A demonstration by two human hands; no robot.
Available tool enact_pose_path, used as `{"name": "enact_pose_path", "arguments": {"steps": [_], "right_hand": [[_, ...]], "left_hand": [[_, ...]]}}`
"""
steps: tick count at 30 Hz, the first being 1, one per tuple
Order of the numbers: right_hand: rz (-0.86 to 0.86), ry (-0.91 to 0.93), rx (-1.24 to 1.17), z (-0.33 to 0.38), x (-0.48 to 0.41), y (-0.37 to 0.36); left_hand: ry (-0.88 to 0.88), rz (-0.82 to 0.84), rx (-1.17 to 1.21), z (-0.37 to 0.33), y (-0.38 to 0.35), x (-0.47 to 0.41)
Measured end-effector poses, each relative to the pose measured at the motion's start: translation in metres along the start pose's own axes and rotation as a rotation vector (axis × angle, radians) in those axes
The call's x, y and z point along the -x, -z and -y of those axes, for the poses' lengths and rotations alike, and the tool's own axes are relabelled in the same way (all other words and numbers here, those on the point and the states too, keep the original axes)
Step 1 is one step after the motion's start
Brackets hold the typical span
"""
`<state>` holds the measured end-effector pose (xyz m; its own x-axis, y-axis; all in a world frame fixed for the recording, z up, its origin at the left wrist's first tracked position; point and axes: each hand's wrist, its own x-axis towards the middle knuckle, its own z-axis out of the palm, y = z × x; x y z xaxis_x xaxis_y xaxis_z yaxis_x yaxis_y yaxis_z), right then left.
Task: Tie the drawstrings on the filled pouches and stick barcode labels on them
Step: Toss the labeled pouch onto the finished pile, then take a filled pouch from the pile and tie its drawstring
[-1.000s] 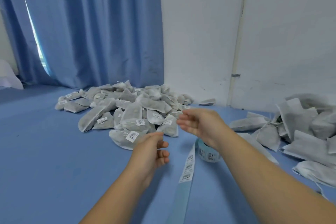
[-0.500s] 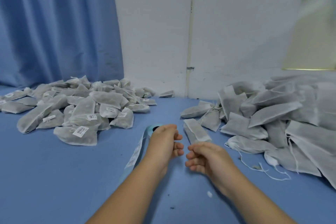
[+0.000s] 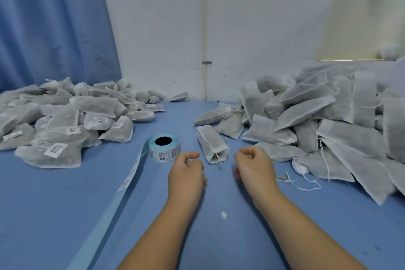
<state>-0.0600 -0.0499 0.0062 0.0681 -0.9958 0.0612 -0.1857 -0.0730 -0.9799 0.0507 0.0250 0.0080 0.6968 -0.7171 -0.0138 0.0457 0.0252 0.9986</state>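
A filled grey pouch (image 3: 210,144) lies on the blue table (image 3: 54,204), its open mouth towards me. My left hand (image 3: 188,173) and my right hand (image 3: 254,165) hover just short of it, one on each side, fingers loosely curled and holding nothing. Left of the pouch stands a blue roll of barcode labels (image 3: 164,148), and its strip of labels (image 3: 131,175) trails towards me. At the left sits a pile of tied, labelled pouches (image 3: 65,120). A heap of unlabelled pouches (image 3: 317,120) with loose drawstrings fills the right.
A loose white string (image 3: 303,184) and a small white scrap (image 3: 224,215) lie on the table near my right arm. The white wall (image 3: 164,28) and a blue curtain (image 3: 50,24) close off the back.
The view has swung right, away from the labelled pile. Both hands have come down and spread apart to either side of the single pouch; the label roll is now uncovered.
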Motion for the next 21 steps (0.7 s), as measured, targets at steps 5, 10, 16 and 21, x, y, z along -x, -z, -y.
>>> {"name": "enact_pose_path", "arguments": {"steps": [5, 10, 16, 21], "right_hand": [[0.088, 0.239, 0.379, 0.006, -0.010, -0.022], [0.097, 0.278, 0.680, 0.013, -0.016, -0.038], [0.036, 0.291, 0.634, 0.013, -0.019, -0.033], [0.041, 0.410, 0.536, 0.012, -0.010, -0.003]], "left_hand": [[-0.015, -0.009, 0.004, 0.001, 0.001, -0.001], [-0.018, 0.009, 0.030, 0.001, 0.004, -0.003], [-0.111, 0.020, -0.117, 0.002, 0.003, -0.002], [-0.356, 0.022, -0.326, 0.001, 0.005, 0.003]]}}
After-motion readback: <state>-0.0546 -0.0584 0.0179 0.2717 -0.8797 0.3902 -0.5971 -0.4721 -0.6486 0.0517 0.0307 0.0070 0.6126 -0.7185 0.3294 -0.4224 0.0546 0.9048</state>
